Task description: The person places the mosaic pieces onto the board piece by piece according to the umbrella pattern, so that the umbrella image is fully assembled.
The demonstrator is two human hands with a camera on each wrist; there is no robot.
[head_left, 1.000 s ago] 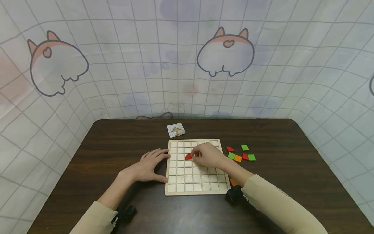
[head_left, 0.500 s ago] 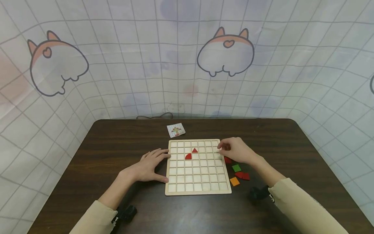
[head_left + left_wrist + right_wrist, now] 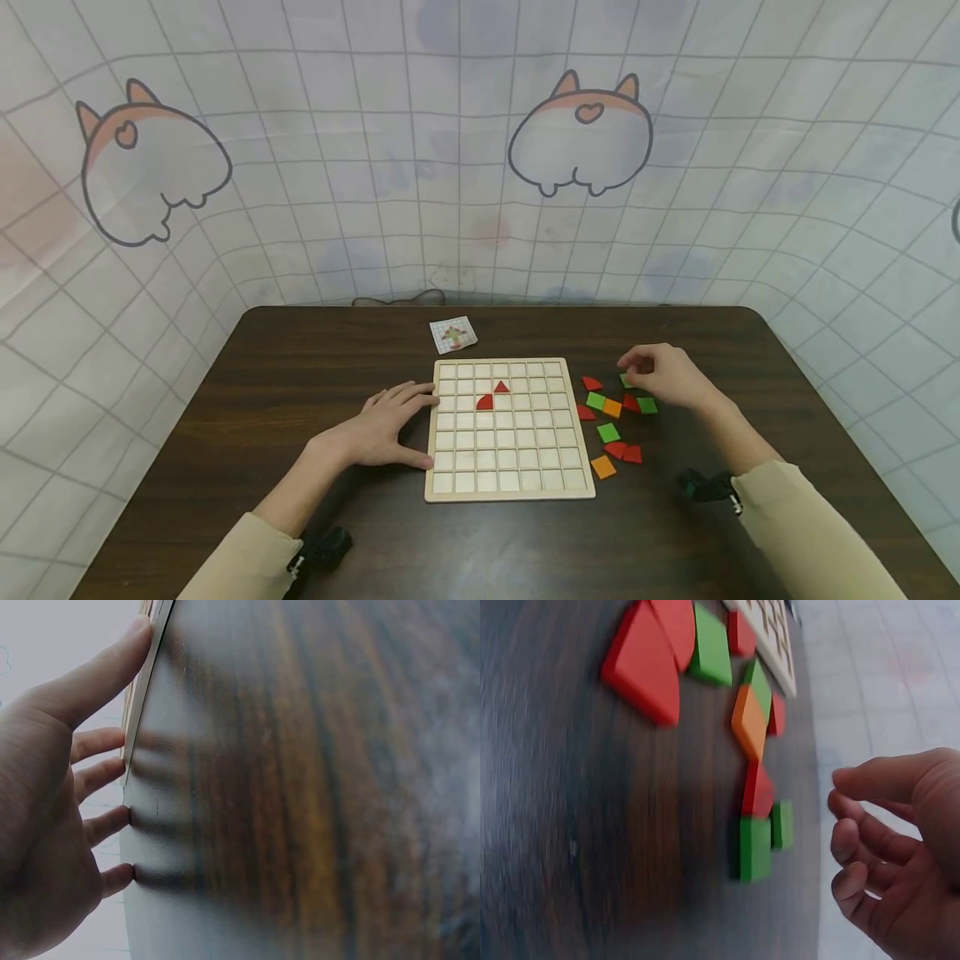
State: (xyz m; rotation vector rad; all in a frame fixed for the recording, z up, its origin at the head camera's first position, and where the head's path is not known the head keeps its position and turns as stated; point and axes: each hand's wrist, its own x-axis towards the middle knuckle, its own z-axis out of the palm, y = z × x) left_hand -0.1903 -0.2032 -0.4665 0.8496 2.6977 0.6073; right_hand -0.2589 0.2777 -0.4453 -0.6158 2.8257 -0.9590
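Observation:
My left hand (image 3: 386,425) rests at the left edge of the pale gridded wooden board (image 3: 484,460), fingers spread; in the left wrist view its thumb (image 3: 112,671) touches the board's side. A red quarter-circle piece (image 3: 485,402) and a small red triangle (image 3: 501,387) lie in cells of the board's upper middle. My right hand (image 3: 666,372) hovers at the far end of the loose pieces, partly covering a green square (image 3: 626,382). In the right wrist view its fingers are loosely bent with nothing between them, just beyond that green piece (image 3: 782,825).
Right of the board lie several loose pieces: red quarter circles (image 3: 592,383), orange squares (image 3: 603,467) and green squares (image 3: 608,432). A small card (image 3: 453,335) with a coloured grid pattern lies behind the board. A patterned curtain (image 3: 465,167) hangs behind the dark table (image 3: 315,517).
My right hand has moved right, from over the board to the far loose pieces. The red triangle, hidden under it earlier, now shows in the board. My left hand has stayed put.

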